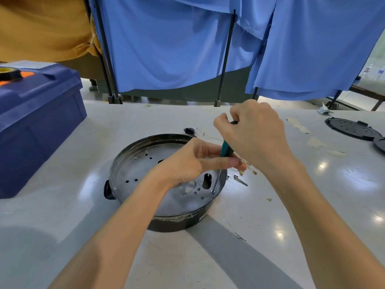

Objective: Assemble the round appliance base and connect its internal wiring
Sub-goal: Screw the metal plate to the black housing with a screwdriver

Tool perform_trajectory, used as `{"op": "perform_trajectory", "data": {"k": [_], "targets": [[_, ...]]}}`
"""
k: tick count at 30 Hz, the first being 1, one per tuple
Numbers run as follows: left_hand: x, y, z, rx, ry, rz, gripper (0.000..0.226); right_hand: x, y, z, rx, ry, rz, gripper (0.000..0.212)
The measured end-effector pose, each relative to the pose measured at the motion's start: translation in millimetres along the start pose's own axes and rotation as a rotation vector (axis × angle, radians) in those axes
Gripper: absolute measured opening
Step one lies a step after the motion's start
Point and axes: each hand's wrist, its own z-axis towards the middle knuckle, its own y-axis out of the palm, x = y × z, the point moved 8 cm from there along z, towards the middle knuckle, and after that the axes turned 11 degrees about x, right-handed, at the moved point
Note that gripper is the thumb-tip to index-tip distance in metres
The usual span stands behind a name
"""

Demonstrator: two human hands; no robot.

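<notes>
A green-handled screwdriver point(226, 148) is gripped by the right hand point(255, 134), steadied by the left hand's point(193, 159) pinching fingers, its tip set on a screw point(212, 192) in the round base point(166, 182).

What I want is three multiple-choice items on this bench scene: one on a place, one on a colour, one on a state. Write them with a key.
1. Where does the tape roll lie?
A. on the blue box
B. on a chair
C. in a drawer

2. What colour is the handle of the screwdriver?
A. red
B. teal
C. yellow

3. How does the screwdriver stand?
A. flat on a shelf
B. lifted clear of everything
C. tip on a screw in the round base, gripped by the right hand and steadied by the left hand

Key: 1 A, the roll sits on the box's lid; 2 B, teal shows between the two hands; 3 C, the shaft runs down to the screw near the base's rim.
</notes>
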Motion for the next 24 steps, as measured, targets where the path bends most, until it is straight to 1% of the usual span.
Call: {"op": "perform_trajectory", "data": {"k": [2, 4, 6, 9, 10, 12, 14, 16, 18, 21, 22, 24], "targets": [[-1, 4, 3, -0.033, -0.012, 0.002, 0.025, 5, 1, 3, -0.083, -0.021, 0.052, 0.049], [-2, 4, 4, -0.050, -0.013, -0.010, 0.026, 5, 4, 1, -0.194, -0.072, 0.143, 0.041], [-5, 1, 2, -0.062, -0.028, 0.012, 0.025, 3, 4, -2, -0.243, -0.126, 0.209, 0.032], [-21, -8, -1, -0.017, -0.072, 0.242, 0.030, 0, 7, -6, -0.265, -0.163, 0.229, 0.034], [-25, -13, -1, 0.021, -0.067, 0.304, 0.033, -1, 9, -8, -0.282, -0.168, 0.231, 0.035], [-24, -19, 1, 0.099, -0.015, 0.352, 0.032, -2, 13, -11, -0.338, -0.166, 0.240, 0.037], [-25, -24, -1, 0.169, 0.001, 0.453, 0.032, -2, 15, -13, -0.409, -0.156, 0.214, 0.045], [-31, -24, -5, 0.175, -0.051, 0.603, 0.041, 3, 14, -11, -0.466, -0.161, 0.138, 0.053], [-35, -21, -7, 0.149, -0.084, 0.670, 0.047, 7, 13, -9, -0.519, -0.192, 0.077, 0.043], [-33, -14, -5, 0.111, -0.078, 0.711, 0.040, 7, 11, -4, -0.559, -0.212, 0.146, 0.024], [-33, -12, -5, 0.101, -0.070, 0.717, 0.038, 4, 11, -3, -0.561, -0.206, 0.198, 0.022], [-35, -13, -5, 0.102, -0.058, 0.713, 0.028, 1, 12, -2, -0.555, -0.169, 0.286, 0.026]]}}
